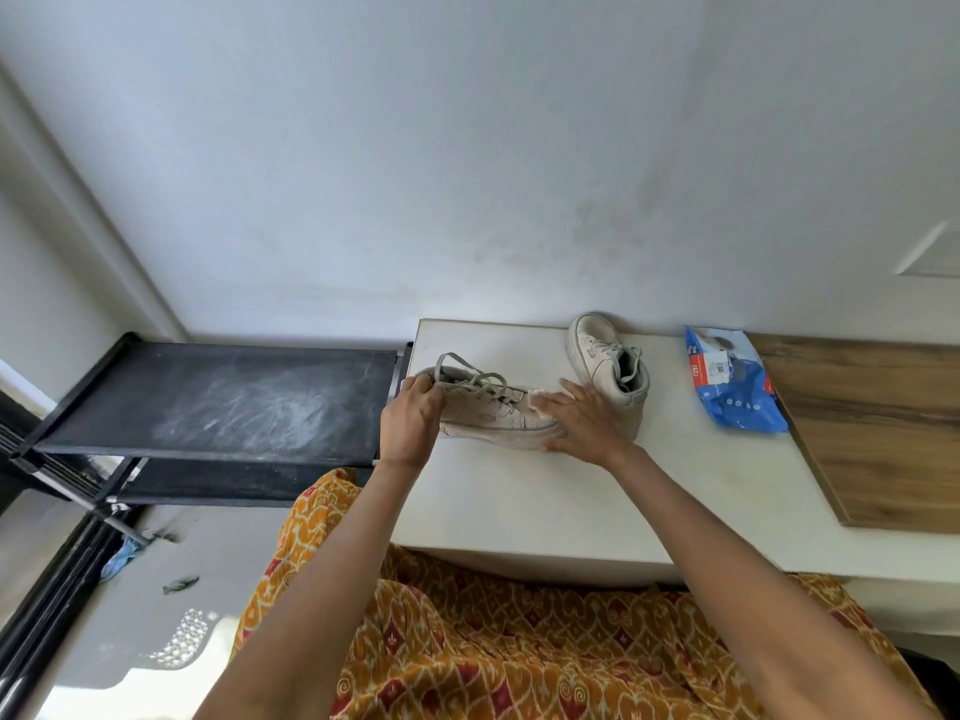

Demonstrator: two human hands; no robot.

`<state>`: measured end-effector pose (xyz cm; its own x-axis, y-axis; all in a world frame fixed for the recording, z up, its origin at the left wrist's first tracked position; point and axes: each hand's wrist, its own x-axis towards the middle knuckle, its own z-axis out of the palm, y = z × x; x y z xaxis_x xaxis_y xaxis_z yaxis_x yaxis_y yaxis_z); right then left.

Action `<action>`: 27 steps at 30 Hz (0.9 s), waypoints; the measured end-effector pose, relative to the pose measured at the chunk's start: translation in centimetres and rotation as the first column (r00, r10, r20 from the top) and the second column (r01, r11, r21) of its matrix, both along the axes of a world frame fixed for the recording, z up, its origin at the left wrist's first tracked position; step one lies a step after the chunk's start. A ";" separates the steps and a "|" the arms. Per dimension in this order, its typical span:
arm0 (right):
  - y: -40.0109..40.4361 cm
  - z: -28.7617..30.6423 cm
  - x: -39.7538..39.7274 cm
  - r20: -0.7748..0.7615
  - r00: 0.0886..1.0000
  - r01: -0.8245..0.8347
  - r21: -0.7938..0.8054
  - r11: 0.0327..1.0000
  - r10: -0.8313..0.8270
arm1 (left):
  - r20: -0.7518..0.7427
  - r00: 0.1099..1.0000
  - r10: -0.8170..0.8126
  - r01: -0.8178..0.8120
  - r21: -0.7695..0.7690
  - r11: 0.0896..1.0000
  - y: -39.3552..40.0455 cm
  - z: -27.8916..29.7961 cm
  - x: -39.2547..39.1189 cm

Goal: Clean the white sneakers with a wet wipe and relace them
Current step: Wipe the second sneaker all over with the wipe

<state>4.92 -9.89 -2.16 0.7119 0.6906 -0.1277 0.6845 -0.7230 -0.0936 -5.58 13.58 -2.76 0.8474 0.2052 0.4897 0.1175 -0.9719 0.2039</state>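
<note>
A white sneaker (488,415) lies on its side on the white table (545,501), laces loose. My left hand (413,420) grips its heel end. My right hand (584,420) presses a white wet wipe (537,397) flat against the toe end, fingers straight. The second white sneaker (608,363) stands upright just behind my right hand, near the wall, still laced.
A blue wet-wipe pack (732,379) lies to the right on the table, beside a wooden board (872,428). A black shoe rack (218,397) with a dusty top shelf stands to the left of the table. Scraps lie on the floor below.
</note>
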 end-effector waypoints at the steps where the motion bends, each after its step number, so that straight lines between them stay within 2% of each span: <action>1: -0.2 0.0 -0.3 -0.050 0.999 0.009 -0.008 1.000 -0.010 | 0.002 1.000 0.000 0.000 -0.002 1.000 0.0 0.0 0.0; 3: -0.4 0.0 -1.0 -0.123 0.992 0.020 0.009 1.000 -0.019 | 0.005 1.000 -0.005 0.005 -0.010 1.000 0.0 0.0 0.0; 5: -0.9 0.1 -1.4 -0.129 0.992 -0.005 0.073 0.997 0.015 | 0.006 1.000 -0.011 0.011 -0.009 1.000 0.0 0.0 0.0; 8: -2.0 0.5 -0.6 0.015 0.999 -0.038 0.131 0.991 0.037 | 0.007 1.000 -0.027 0.027 0.002 1.000 0.1 0.1 0.0; 10: -1.9 0.8 -0.1 0.074 0.997 -0.021 0.061 0.998 0.017 | 0.012 0.999 -0.044 0.044 0.003 0.999 0.3 0.1 0.0; 12: -0.3 0.8 -0.4 0.049 0.999 0.011 0.010 1.000 -0.011 | 0.015 0.998 -0.057 0.057 0.001 0.998 0.6 0.0 0.0; 15: 2.0 0.3 -1.6 -0.056 0.997 0.065 0.069 0.995 -0.061 | 0.027 0.998 -0.048 0.048 0.004 0.999 0.7 -0.2 0.0; 17: 1.4 0.1 -1.6 -0.095 0.995 0.037 0.081 0.996 -0.030 | 0.033 0.999 -0.041 0.041 -0.019 0.999 0.3 -0.3 0.0; 20: -0.5 1.5 0.0 -0.009 0.996 -0.087 -0.073 0.994 0.086 | 0.034 0.999 -0.040 0.042 -0.046 0.998 0.2 -0.3 0.2; 22: -0.5 2.4 0.8 0.049 0.993 -0.092 -0.200 0.976 0.104 | 0.019 0.999 -0.029 0.030 -0.046 0.999 0.4 -0.4 0.2; 23: 0.1 2.5 0.8 0.042 0.996 -0.069 -0.214 0.974 0.080 | 0.013 1.000 -0.022 0.023 -0.046 0.999 0.3 -0.6 0.2; 25: 1.7 2.1 -0.1 -0.045 0.999 0.013 -0.126 0.992 -0.019 | 0.013 1.000 -0.012 0.013 -0.056 0.998 0.3 -0.8 0.2; 27: 2.6 0.8 -0.9 -0.128 0.990 0.074 0.049 0.996 -0.067 | 0.021 1.000 -0.010 0.011 -0.067 0.998 0.2 -0.8 0.1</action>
<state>3.99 -7.29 -1.34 0.7399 0.6472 -0.1834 0.6120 -0.7608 -0.2157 -5.46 13.79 -3.52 0.8396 0.2296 0.4923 0.1028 -0.9571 0.2710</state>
